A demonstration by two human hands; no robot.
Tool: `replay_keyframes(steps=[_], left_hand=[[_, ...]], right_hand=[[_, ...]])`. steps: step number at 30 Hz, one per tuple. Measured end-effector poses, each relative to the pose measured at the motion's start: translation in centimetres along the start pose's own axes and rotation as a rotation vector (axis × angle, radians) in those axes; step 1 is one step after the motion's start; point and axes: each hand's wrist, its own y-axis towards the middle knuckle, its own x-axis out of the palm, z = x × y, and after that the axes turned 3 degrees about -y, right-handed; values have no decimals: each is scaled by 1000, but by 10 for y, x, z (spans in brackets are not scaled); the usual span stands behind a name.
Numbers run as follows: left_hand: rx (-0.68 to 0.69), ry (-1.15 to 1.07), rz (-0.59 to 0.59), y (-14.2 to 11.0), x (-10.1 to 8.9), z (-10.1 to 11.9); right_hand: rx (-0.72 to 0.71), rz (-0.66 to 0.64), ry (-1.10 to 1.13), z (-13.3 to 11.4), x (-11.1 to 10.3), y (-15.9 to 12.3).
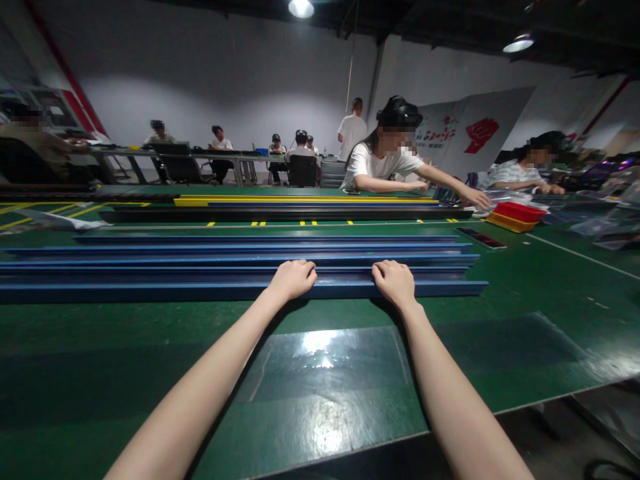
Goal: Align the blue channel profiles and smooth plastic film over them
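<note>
Both arms reach forward over a green table (330, 413). My left hand (294, 279) is closed over the nearest long blue channel (345, 291), fingers curled across its edge. A short way to the right, my right hand (396, 281) grips the same channel, its fingers bent over it too. The undersides of both hands are hidden. Directly behind lie several similar blue channels (200, 249), side by side and roughly parallel to the table edge. A clear plastic sheet (345, 363) rests flat between my forearms.
Yellow strips (300, 200) and a black rail (280, 214) lie farther back. To the right are a phone (481, 238) and stacked red and yellow trays (517, 215). Across the table, a co-worker (385, 160) stretches an arm toward the trays. Other people sit behind.
</note>
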Motion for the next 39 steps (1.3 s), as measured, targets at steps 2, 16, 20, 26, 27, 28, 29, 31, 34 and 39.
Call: replay_keyframes(steps=[2, 16, 20, 26, 27, 28, 29, 31, 34, 39], left_hand=[[-16, 8, -12, 1, -2, 4], [-40, 1, 33, 10, 3, 52], [-82, -2, 3, 9, 4, 45], [-83, -4, -10, 10, 1, 41], [-85, 1, -6, 10, 1, 39], [-90, 6, -5, 9, 1, 36], [-96, 12, -9, 8, 1, 32], [-111, 27, -19, 5, 0, 22], [-118, 49, -29, 0, -2, 4], [-132, 73, -34, -9, -6, -19]], right_hand=[[41, 37, -14, -4, 2, 0], [-3, 35, 13, -66, -8, -6], [-37, 7, 6, -72, -12, -5], [-144, -28, -14, -59, -18, -4], [-155, -29, -13, -56, -18, -4], [-160, -28, -13, -53, -19, -4], [-159, -27, -13, -50, -19, -4], [-141, -20, -19, -45, -19, -3], [-115, -5, -33, -40, -17, -2], [-93, -8, -38, -32, -14, -2]])
